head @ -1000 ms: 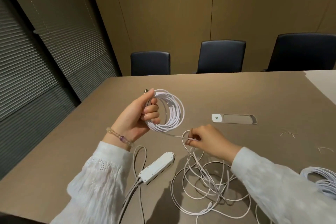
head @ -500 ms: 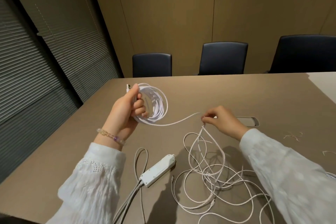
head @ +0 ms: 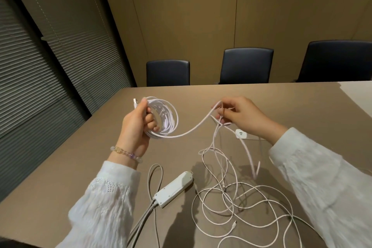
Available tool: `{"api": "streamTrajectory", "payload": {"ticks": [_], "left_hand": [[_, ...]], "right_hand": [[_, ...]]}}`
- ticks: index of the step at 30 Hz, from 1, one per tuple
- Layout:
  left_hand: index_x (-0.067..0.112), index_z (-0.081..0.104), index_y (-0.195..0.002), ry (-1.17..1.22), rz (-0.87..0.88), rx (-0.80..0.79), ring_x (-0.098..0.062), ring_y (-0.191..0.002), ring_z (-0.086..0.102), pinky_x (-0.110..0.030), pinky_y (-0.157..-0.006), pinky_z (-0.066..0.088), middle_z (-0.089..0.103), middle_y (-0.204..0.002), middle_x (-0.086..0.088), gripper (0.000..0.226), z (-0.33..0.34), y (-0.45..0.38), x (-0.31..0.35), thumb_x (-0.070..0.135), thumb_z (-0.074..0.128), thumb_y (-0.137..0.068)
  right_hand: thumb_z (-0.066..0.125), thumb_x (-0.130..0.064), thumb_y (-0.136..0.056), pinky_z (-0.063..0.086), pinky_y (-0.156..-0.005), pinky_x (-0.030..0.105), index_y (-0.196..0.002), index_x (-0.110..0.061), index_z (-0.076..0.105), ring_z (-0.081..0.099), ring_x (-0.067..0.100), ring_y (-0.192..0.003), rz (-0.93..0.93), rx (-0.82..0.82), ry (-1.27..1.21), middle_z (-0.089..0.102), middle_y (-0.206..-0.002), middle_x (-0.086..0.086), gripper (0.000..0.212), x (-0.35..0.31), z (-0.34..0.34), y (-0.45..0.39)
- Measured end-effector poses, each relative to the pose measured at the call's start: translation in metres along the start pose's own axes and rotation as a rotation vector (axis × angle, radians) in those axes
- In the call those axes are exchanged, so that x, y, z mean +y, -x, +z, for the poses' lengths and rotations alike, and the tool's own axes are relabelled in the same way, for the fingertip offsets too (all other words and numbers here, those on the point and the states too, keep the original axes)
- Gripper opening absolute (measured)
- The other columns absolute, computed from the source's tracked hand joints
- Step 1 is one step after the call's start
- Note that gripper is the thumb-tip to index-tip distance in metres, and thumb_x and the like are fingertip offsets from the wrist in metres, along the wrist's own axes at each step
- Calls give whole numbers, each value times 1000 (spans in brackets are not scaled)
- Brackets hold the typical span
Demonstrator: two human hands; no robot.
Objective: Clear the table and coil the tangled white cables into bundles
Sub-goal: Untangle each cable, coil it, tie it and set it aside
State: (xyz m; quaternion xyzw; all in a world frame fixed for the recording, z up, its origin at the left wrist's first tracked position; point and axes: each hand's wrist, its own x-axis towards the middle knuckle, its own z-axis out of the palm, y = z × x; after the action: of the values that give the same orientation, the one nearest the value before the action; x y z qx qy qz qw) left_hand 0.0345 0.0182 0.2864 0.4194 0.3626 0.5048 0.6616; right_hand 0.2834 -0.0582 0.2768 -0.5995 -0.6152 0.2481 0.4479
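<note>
Left hand (head: 138, 125) fingers clamped round one coil (head: 164, 118) above table (head: 66, 163), right hand (head: 244, 117) pinches its loose cable (head: 193, 130) above one tangle (head: 241, 197), one power strip (head: 174, 189), three chairs (head: 168, 72).

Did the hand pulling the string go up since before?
Yes. The right hand rose and swung right, away from the loose cable tangle on the table; it now hovers beside the table socket, pinching the strand.

White cable coil (head: 164, 118) held above table (head: 281, 98); tangled white cables (head: 241, 197) sprawl loose on it.
</note>
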Motion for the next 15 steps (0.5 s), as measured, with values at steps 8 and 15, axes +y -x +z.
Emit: {"api": "streamTrajectory", "payload": {"ticks": [8,15], "left_hand": [[21,42,-70,164,69,27,-5,-33,21,-17,-39,31,23,-41,12,37,-28,-9,30,41,42,-101],[21,43,-69,169,55,38,-6,-33,21,-17,-41,30,22,-41,12,39,-32,-6,27,41,42,-102]], "right_hand": [[62,-16,-89,51,-54,27,-74,-22,61,63,18,-61,163,-261,472,64,-69,3,17,46,-11,10],[58,-36,-88,42,-68,29,-62,-29,50,55,19,-75,223,-300,785,57,-69,-8,28,91,-3,21]]}}
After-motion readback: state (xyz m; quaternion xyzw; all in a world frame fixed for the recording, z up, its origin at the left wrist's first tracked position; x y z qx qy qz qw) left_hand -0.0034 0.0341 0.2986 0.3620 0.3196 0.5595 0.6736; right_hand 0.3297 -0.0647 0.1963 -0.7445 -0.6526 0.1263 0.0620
